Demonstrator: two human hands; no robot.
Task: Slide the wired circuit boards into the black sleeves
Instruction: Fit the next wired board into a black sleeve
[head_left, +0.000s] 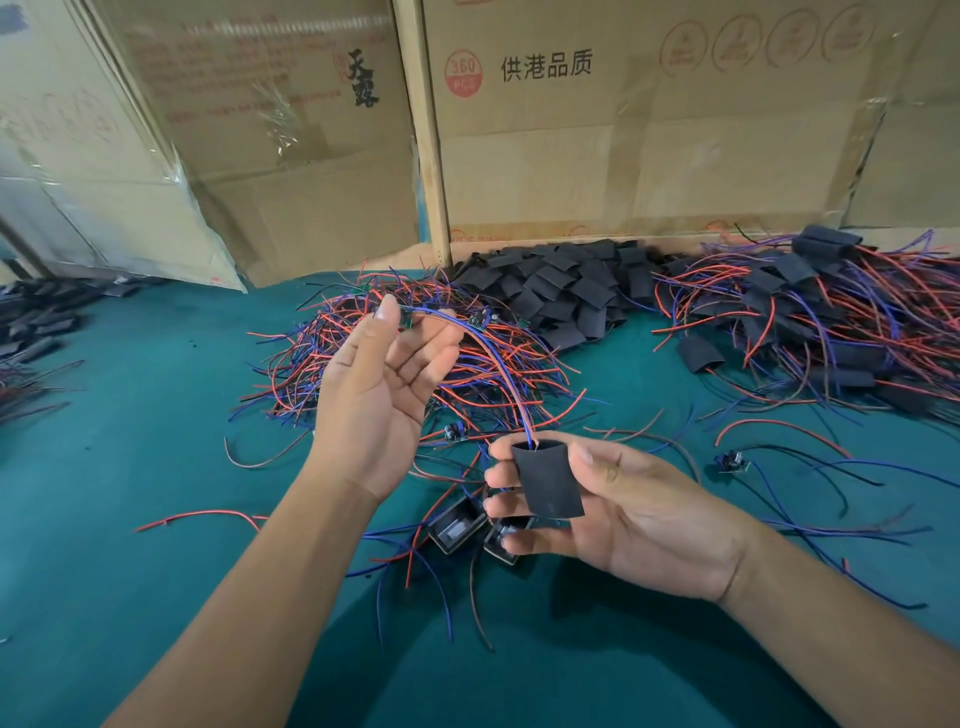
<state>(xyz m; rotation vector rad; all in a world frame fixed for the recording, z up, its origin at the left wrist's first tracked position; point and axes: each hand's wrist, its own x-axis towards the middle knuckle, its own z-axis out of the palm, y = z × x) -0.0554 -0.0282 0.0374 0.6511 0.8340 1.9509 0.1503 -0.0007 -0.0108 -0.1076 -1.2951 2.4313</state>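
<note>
1. The right hand (613, 512) grips a short black flattened sleeve (548, 479) between thumb and fingers, holding it upright above the green-covered bench (130, 467), its open mouth facing up.
2. A blue and a red wire (498, 364) enter that mouth and arc up and away to the left hand (384, 389).
3. The left hand is raised, palm toward the camera, and pinches the far end of those wires at a small green circuit board (407, 321) between thumb and fingertips — the board is mostly hidden by the thumb, so its shape is hard to make out.
4. Behind the left hand lies a tangled heap of red and blue wired boards (415, 374), spread across the bench.
5. Further back, against the brown cardboard boxes (623, 130), sits a pile of empty black sleeves (561, 291).
6. To the right lies another heap — wired boards already in black sleeves (821, 317), wires trailing out.
7. Just below the right hand two small black open-topped housings (457, 525) rest on the bench among loose wires.
8. More dark sleeves (41, 322) lie at the far left edge.
</note>
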